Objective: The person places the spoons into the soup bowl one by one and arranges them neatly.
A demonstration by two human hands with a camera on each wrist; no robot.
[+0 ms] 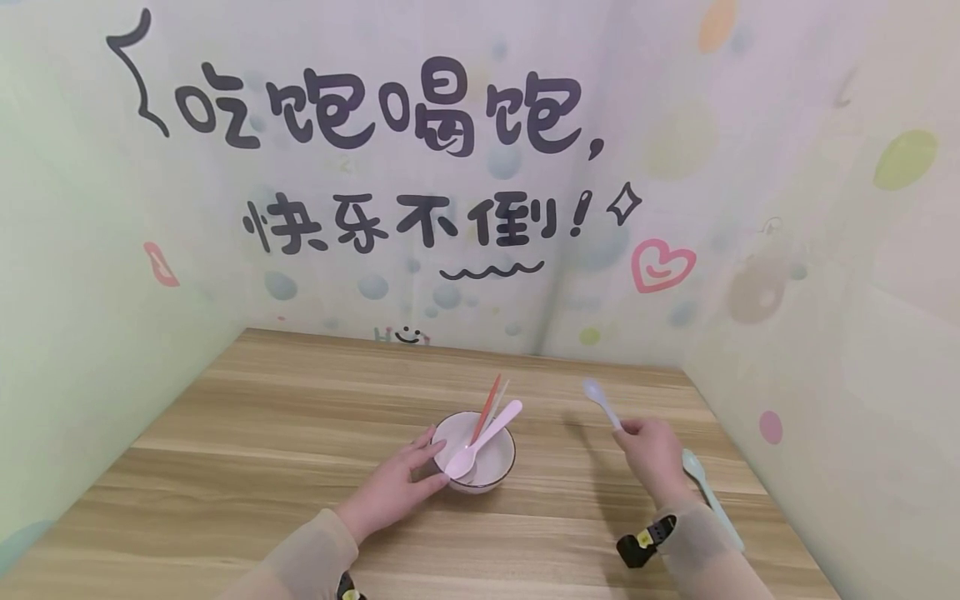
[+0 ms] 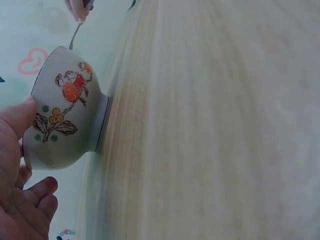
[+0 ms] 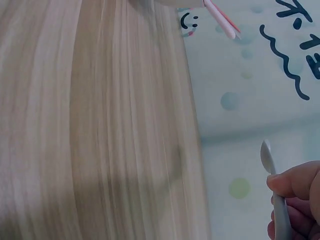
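Note:
A white bowl (image 1: 495, 462) with a dark rim stands upright on the table; the left wrist view shows orange fruit and leaves painted on the bowl (image 2: 67, 110). My left hand (image 1: 397, 487) holds it at its left side, thumb near the front rim and fingers over the left rim. Inside lean a pink spoon (image 1: 495, 429), an orange-red stick (image 1: 487, 408) and a thin whitish stick (image 1: 498, 402). To the right, my right hand (image 1: 652, 454) pinches a pale lavender spoon (image 1: 600, 398) by its handle, above the table, its scoop pointing away from me.
A mint-green spoon (image 1: 712, 496) lies on the table right of my right wrist, partly hidden by the sleeve. The wood-grain table (image 1: 247, 433) is bordered by a printed back wall (image 1: 360, 308) and pale side walls.

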